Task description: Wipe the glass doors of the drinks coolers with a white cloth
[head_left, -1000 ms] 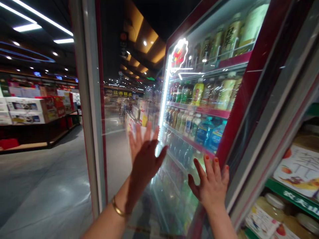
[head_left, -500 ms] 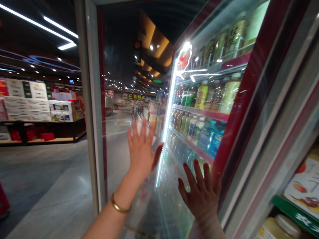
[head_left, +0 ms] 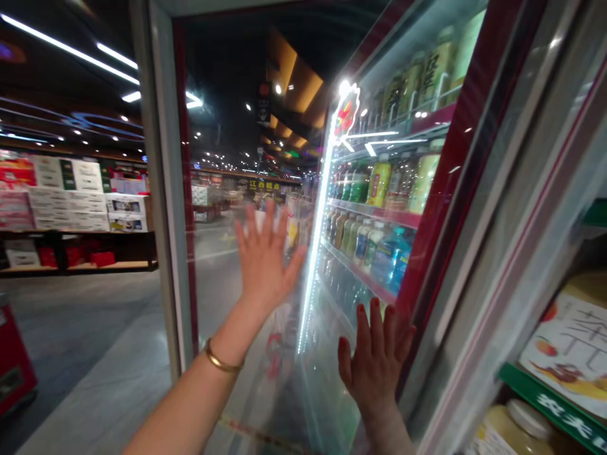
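My left hand (head_left: pixel 265 262), with a gold bangle on its wrist, is raised with fingers spread over the glass door (head_left: pixel 227 303). It looks flat against the pane, though I cannot tell how firmly it presses. Lower and to the right, my right hand (head_left: pixel 377 354) is also open, its fingers pointing up near the door's red edge (head_left: pixel 439 189). Neither hand holds anything. Lit shelves of drink bottles (head_left: pixel 379 183) appear in the glass beyond the hands; whether seen through it or mirrored is unclear. A grey metal frame (head_left: pixel 161 189) borders the pane on the left.
Boxes (head_left: pixel 71 208) are stacked on a low display stand at left, across a grey floor (head_left: pixel 109 341). A red object (head_left: pixel 14 360) stands at the lower left edge. On the right, a jar (head_left: pixel 516 426) sits below a green shelf strip (head_left: pixel 554 404) and a fruit-printed package (head_left: pixel 569 354).
The door frame and shelves have shifted left in view. My left hand sits slightly higher and further left, its thumb more visible. My right hand stays open near the red edge.
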A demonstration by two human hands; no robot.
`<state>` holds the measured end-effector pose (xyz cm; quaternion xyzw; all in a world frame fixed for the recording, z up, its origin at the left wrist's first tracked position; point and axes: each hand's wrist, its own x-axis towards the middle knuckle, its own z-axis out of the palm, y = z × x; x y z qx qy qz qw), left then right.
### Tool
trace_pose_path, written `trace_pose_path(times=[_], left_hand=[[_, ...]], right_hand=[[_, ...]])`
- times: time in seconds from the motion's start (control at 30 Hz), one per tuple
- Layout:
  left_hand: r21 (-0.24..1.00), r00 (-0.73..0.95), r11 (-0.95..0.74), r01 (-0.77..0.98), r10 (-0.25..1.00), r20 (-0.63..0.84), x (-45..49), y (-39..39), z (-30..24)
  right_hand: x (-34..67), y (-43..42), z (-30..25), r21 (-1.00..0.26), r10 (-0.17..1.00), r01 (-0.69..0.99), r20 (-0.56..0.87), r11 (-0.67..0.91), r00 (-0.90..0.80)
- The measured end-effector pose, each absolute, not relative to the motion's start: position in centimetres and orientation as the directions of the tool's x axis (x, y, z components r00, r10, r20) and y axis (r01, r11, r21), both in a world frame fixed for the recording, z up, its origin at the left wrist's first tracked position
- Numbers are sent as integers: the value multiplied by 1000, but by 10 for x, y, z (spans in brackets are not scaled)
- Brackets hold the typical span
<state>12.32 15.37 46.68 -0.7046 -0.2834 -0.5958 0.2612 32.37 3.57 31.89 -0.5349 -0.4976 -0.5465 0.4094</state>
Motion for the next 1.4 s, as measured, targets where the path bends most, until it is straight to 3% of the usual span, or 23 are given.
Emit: trace_pose_path(times=[0.1,0.17,0.23,0.37,0.43,0.57,0.63,0.7,0.83,0.9,0.97,1.07,1.1,1.17,1.23,1.3,1.33,1.4], left_hand=[[-439,531,-712,548,-109,840,145,124,438],[-523,596,-689,501,-164,786,131,124,420],[-460,513,-669,584,-136,848,102,139,421],[-134,213,-643,754,46,976,61,172,471],[-45,137,-647,761,93,986,64,173,479],[-133,269,-662,738,107,957,78,158,404],[-189,353,-658,729,124,927,72,156,348],[-163,342,-636,754,168,925,60,165,316],[170,3,-561,810,294,956,50,189,360],[265,-127,-545,795,278,952,62,186,393],[191,-65,-551,812,240,969,79,174,397],[-151,301,-604,782,155,941,86,154,352],[-202,355,-609,767,140,925,79,151,337],[-104,259,-591,800,184,948,58,153,324],[163,-1,-538,827,289,957,43,160,340],[292,-139,-523,801,312,940,46,162,365],[275,-126,-537,798,297,947,56,158,374],[108,59,-593,798,256,965,82,141,372]], right_hand=[[324,35,319,100,77,978,993,-181,-87],[323,35,320,100,76,976,993,-192,-87],[320,35,321,110,85,971,992,-211,-94],[314,36,323,108,66,964,993,-244,-95],[309,33,327,86,53,970,996,-226,-75],[300,21,359,17,88,997,996,-78,-10],[299,17,382,45,63,999,997,-14,-44],[300,16,400,71,20,997,997,7,-71],[306,27,397,47,-2,999,999,15,-47],[309,35,384,21,-6,1000,1000,15,-20],[310,39,372,-7,8,1000,1000,19,6],[310,38,366,-7,26,1000,1000,-6,7],[310,36,366,5,30,1000,1000,-25,-4],[311,34,368,37,39,998,999,-60,-35],[311,33,369,59,44,995,997,-82,-55],[312,31,368,64,47,993,997,-98,-59],[313,30,368,66,48,992,997,-105,-61],[315,28,367,75,60,991,996,-107,-69]])
